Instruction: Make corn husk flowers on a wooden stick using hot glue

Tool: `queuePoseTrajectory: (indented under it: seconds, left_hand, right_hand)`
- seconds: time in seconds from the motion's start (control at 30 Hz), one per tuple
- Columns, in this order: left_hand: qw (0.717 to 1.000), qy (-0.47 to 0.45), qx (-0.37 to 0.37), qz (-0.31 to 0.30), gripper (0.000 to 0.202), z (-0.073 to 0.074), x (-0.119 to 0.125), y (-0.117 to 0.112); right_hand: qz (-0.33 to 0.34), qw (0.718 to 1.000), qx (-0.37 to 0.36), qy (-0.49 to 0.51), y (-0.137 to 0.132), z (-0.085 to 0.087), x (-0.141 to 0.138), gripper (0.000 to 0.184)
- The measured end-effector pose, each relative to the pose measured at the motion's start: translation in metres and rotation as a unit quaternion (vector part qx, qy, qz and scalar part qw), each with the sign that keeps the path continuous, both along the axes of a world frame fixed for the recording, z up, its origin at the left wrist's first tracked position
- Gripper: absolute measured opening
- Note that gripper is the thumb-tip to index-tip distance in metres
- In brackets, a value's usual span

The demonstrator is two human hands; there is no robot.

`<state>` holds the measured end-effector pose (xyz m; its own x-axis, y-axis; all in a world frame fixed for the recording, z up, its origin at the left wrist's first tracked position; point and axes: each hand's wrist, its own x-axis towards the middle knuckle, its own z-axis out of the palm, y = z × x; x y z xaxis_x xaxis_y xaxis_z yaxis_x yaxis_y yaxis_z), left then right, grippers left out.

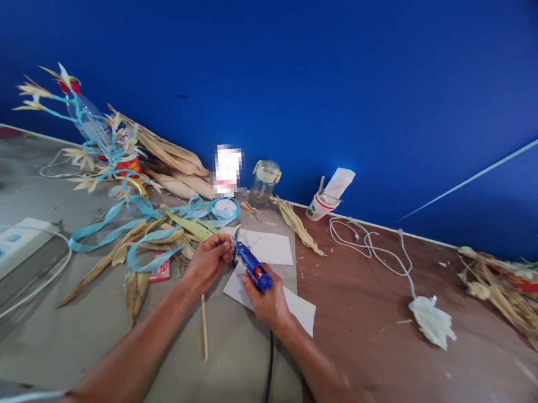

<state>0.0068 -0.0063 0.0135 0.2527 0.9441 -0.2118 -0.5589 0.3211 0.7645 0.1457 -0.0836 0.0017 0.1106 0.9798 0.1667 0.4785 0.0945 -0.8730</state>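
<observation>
My right hand (pixel 267 300) grips a blue glue gun (pixel 252 266) with an orange trigger, its nozzle pointing up-left toward my left hand. A black cord (pixel 268 373) runs from the gun toward me. My left hand (pixel 209 258) is closed in a pinch on a small piece at the nozzle tip, too small to name. A thin dry stick (pixel 204 329) lies below that hand. Both hands hover over white paper sheets (pixel 272 248) on the table.
Dried corn husks (pixel 174 159) and light blue ribbon (pixel 114 234) are piled at the back left around a plastic bottle (pixel 89 119). A glass jar (pixel 263 182), a paper cup (pixel 321 205), a white cable (pixel 373 243) and more husks (pixel 514 288) lie to the right. A power strip (pixel 9 247) sits far left.
</observation>
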Motion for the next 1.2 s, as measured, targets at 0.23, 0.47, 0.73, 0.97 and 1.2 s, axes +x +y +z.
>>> queuePoseTrajectory:
  seconds: [0.23,0.47,0.73,0.97,1.2]
  left_hand:
    - [1.0,-0.005,0.006,-0.003,0.009,-0.0002,0.0003,0.0]
    - [1.0,-0.004,0.0,-0.002,0.009,-0.0013,0.0001,0.0008]
    - [1.0,-0.008,0.002,-0.008,0.01,-0.0042,-0.0012,0.0013]
    - [1.0,-0.009,0.002,-0.006,0.01,-0.0023,-0.0005,0.0009]
    - [1.0,-0.015,-0.001,-0.009,0.01,-0.0029,-0.0014,0.0019]
  right_hand:
    - [-0.005,1.0,0.007,0.001,-0.0007,-0.0006,0.0004,0.012]
    - [-0.013,1.0,0.026,-0.003,-0.0003,-0.0028,0.0001,0.013]
    - [-0.009,1.0,0.016,0.006,0.0001,-0.0028,0.001,0.015]
    - [-0.012,1.0,0.023,0.001,0.0002,-0.0039,0.0008,0.015]
    - [-0.012,1.0,0.017,0.005,-0.0002,-0.0024,0.0004,0.015]
